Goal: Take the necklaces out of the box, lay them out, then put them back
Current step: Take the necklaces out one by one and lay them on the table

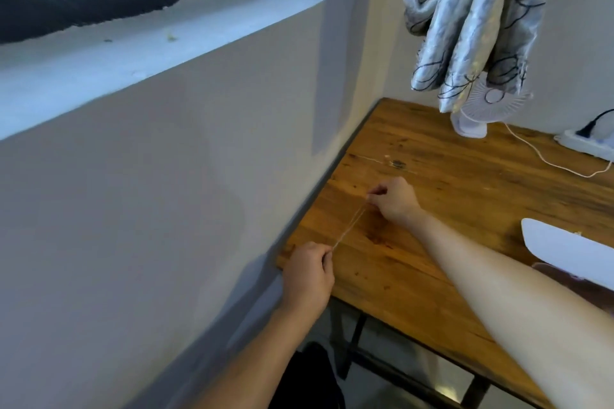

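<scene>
A thin pale necklace chain (349, 226) is stretched taut just above the wooden table (448, 209), near its left edge. My left hand (309, 272) pinches the near end at the table's front left corner. My right hand (393, 197) pinches the far end, farther back. A second necklace (393, 163) with a small pendant lies flat on the wood beyond my right hand. At the right edge, the white lid (571, 251) of the box stands open, with the dark box (584, 289) partly hidden below it and my right forearm.
A small white fan (481, 109) stands at the back of the table, its cord (548, 164) trailing to a power strip (588, 143) at the far right. A patterned curtain (471, 16) hangs above the fan. A wall and window sill border the table's left side.
</scene>
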Tool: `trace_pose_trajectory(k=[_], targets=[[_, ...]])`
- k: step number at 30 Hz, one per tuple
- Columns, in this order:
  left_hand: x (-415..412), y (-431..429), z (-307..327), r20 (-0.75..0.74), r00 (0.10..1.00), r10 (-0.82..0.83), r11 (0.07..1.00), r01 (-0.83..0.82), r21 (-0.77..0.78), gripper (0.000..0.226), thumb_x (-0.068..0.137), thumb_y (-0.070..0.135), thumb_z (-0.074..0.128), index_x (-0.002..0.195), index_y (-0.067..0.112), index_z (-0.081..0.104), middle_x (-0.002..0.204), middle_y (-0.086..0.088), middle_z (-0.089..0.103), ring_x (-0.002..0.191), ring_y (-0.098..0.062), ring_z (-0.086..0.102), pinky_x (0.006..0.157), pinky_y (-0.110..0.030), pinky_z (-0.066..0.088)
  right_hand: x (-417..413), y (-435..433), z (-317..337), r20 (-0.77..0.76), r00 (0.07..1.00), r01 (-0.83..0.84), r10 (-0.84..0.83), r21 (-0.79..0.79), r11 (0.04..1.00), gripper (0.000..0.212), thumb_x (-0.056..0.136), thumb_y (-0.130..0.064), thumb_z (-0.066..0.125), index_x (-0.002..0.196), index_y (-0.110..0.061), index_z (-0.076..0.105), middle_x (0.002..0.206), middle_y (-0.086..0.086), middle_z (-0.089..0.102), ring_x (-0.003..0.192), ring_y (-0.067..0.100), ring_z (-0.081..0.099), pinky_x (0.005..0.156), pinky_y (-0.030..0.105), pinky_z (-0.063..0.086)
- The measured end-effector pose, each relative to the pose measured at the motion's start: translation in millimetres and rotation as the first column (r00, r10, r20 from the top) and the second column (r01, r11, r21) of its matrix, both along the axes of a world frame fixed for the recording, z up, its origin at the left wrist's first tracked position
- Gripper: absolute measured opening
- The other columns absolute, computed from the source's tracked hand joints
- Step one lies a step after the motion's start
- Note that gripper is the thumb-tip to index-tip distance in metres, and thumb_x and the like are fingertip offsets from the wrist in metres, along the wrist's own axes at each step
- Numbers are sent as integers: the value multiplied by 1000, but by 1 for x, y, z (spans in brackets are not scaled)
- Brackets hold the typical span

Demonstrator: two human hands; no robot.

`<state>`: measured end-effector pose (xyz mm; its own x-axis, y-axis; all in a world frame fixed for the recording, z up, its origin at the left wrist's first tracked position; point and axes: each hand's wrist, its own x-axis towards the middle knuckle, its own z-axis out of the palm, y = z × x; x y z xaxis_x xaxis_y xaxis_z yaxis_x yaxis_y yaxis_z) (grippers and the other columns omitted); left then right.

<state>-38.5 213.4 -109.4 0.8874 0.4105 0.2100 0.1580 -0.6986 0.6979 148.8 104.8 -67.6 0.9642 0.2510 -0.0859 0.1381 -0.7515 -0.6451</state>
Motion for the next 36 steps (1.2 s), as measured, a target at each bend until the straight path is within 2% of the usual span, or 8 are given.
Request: trace_pose_trajectory(k=[5, 10, 14, 17, 24, 28, 32, 36], targets=[[-9, 2, -10, -64, 998, -2, 969, 18, 248, 13, 84, 19, 66, 71, 17, 68, 74, 4, 57, 61, -14, 57, 47, -22, 34, 3, 16, -21, 76, 991, -89, 112, -249, 964, 10, 89, -24, 65, 95, -22, 73, 100, 2, 71, 94, 22, 64, 82, 41, 56], [-18, 0, -11, -37, 999, 33, 949, -20, 313, 7, 83, 24, 69, 76, 22, 69, 74, 7, 55, 61, -10, 56, 45, -20, 31, 3, 0, -16, 125, 990, -45, 72, -207, 977, 27, 89, -33, 64, 112, -19, 68, 108, 4, 69, 101, 26, 63, 84, 42, 54], [-26, 1, 0, -129, 989, 69, 944, -22, 330, 21, 93, 39, 50, 100, 25, 64, 101, 8, 53, 82, -8, 54, 59, -20, 36, -10, -39, 7, 139, 990, -5, 19, -101, 995, 30, 89, -36, 65, 115, -20, 67, 105, 2, 70, 95, 23, 64, 82, 40, 55], [-28, -9, 13, -125, 991, 51, 933, -3, 361, 25, 92, 43, 50, 106, 24, 57, 108, 5, 46, 96, -9, 49, 64, -20, 42, -27, -83, 32, 200, 980, 1, 9, -49, 999, 27, 90, -33, 64, 111, -17, 69, 103, 2, 69, 95, 22, 64, 76, 33, 51], [-12, -98, 28, -44, 960, -276, 931, 279, 236, 27, 92, 40, 52, 110, 22, 61, 105, 8, 47, 99, -9, 48, 81, -25, 46, -79, -204, 70, 269, 955, 122, -123, 20, 992, 6, 89, -28, 65, 90, -26, 71, 87, -7, 69, 85, 14, 63, 72, 30, 49], [-5, -153, 27, -58, 920, -387, 906, 392, 162, 29, 91, 40, 55, 115, 24, 57, 115, 8, 51, 107, -11, 49, 95, -31, 45, -101, -257, 67, 186, 973, 151, -135, -76, 986, 18, 87, -21, 65, 73, -33, 66, 81, -10, 68, 85, 18, 65, 75, 35, 52], [0, -188, 18, -164, 887, -431, 847, 460, 265, 35, 94, 44, 48, 123, 25, 51, 127, 6, 49, 119, -14, 42, 106, -33, 34, -125, -271, 53, 36, 998, -35, 42, -175, 984, 11, 89, -25, 63, 92, -25, 73, 98, -9, 71, 92, 10, 62, 83, 29, 49], [1, -190, 1, -155, 876, -457, 786, 479, 391, 36, 96, 48, 38, 124, 30, 48, 135, 8, 42, 127, -12, 34, 109, -31, 24, -138, -268, 32, -101, 976, -216, 195, -295, 931, 40, 84, -53, 57, 115, -30, 65, 117, -9, 65, 103, 12, 59, 92, 38, 50]])
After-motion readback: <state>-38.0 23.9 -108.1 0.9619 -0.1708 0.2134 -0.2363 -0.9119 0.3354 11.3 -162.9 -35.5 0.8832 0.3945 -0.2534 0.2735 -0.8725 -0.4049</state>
